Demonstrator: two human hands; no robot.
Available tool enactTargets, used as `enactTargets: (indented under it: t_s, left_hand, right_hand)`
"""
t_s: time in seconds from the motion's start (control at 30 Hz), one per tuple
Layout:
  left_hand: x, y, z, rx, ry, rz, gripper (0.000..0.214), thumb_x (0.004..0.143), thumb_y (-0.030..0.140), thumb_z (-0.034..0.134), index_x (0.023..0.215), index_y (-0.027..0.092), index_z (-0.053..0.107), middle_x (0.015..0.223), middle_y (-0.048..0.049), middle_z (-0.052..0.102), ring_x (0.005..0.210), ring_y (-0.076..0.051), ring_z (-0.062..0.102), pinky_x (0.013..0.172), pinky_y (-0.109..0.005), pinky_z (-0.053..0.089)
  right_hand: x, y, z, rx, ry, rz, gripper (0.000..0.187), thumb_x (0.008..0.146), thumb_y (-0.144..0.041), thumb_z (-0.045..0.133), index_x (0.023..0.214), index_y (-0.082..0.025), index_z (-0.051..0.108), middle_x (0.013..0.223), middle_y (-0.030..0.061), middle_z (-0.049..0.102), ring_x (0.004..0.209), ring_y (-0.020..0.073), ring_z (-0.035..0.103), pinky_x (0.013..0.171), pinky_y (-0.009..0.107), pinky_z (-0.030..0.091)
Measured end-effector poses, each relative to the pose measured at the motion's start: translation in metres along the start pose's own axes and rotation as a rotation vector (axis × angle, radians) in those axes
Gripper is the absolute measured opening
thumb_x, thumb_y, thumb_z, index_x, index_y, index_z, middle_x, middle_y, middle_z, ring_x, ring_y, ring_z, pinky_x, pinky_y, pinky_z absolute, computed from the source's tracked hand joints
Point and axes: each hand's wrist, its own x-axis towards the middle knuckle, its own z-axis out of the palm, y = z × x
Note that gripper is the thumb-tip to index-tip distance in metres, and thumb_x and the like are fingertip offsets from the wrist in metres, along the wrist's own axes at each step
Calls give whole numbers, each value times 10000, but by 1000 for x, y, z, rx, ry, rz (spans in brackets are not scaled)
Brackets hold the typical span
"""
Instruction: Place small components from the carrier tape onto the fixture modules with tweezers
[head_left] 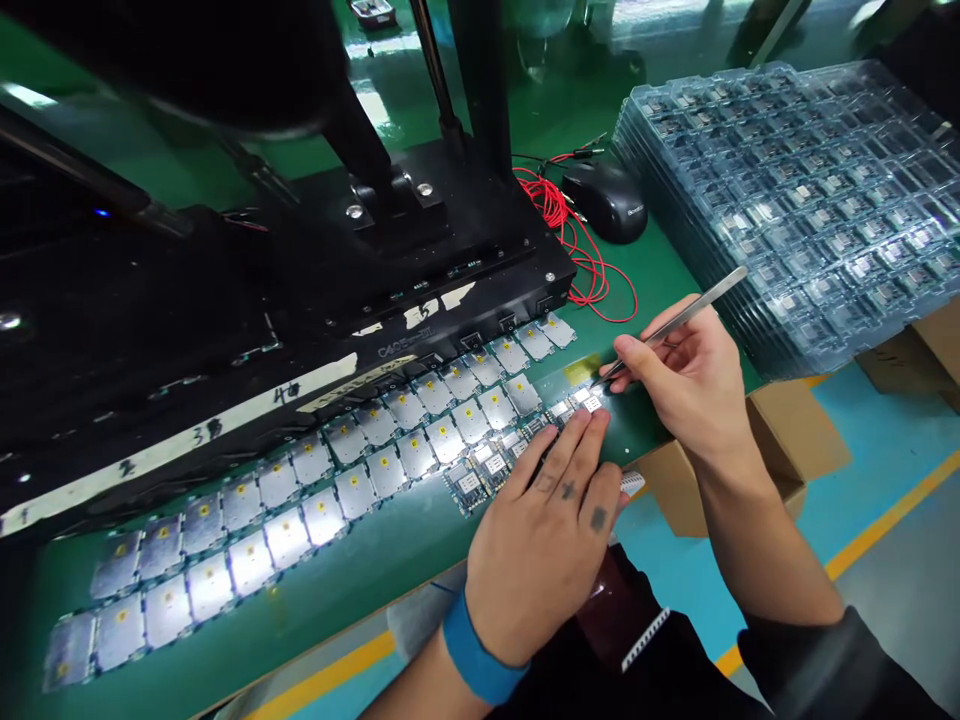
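Pinching the tweezers (709, 299) between thumb and fingers, the right grip (701, 385) hung over the right end of the shortest row of boards (495, 465). The tweezers sloped down leftward out of the grip, their blunt end jutting up past the hand, their tips at the upper edge of the last boards; whether the tips touched could not be told.

The left grip (544, 535) lay across the same row from below, its fingers covering the middle boards, so that some showed to the left of the fingertips and a few to the right, just below the tweezers. A patterned white strip (632, 484) stuck out beside its bent index finger; with the thumb hidden, it was unclear whether the strip was pinched. A blue wristband (480, 650) circled that wrist.

Above and left of the boards, two longer rows of silver plates (442, 440) with yellow dots slanted across the green table (315, 570), along the front of a black machine (480, 210). Beyond the right grip lay red wire (551, 205), a mouse (611, 200) and stacked clear trays (802, 190); an open carton (799, 430) stood below the table's edge, partly behind the right forearm.
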Motion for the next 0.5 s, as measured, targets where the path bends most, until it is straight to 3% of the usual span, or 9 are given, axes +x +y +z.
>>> enactTargets:
  t_s: [0.2, 0.4, 0.5]
  left_hand:
    - [-1, -1, 1, 4, 6, 3, 265, 1054, 286, 372, 1031, 152, 600, 1436, -136, 558, 1366, -245, 500, 1125, -422, 363]
    - [-1, 0, 1, 5, -10, 0, 253, 1048, 276, 384, 1037, 153, 605, 1434, -128, 563, 1365, -242, 502, 1120, -420, 383]
    - [0, 0, 0, 5, -21, -4, 251, 1043, 271, 389, 1059, 150, 608, 1434, -129, 562, 1370, -243, 497, 1113, -423, 400]
  right_hand:
    - [-4, 0, 0, -47, -8, -32, 259, 900, -282, 736, 894, -235, 482, 687, -57, 639, 591, 136, 692, 513, 228, 599]
    - [-17, 1, -4, -204, -37, -212, 184, 924, -249, 696, 908, -251, 513, 796, -19, 578, 682, 138, 656, 579, 297, 590]
    - [-19, 1, -6, -240, -71, -236, 161, 930, -264, 698, 926, -267, 538, 830, 3, 575, 713, 158, 641, 608, 345, 591]
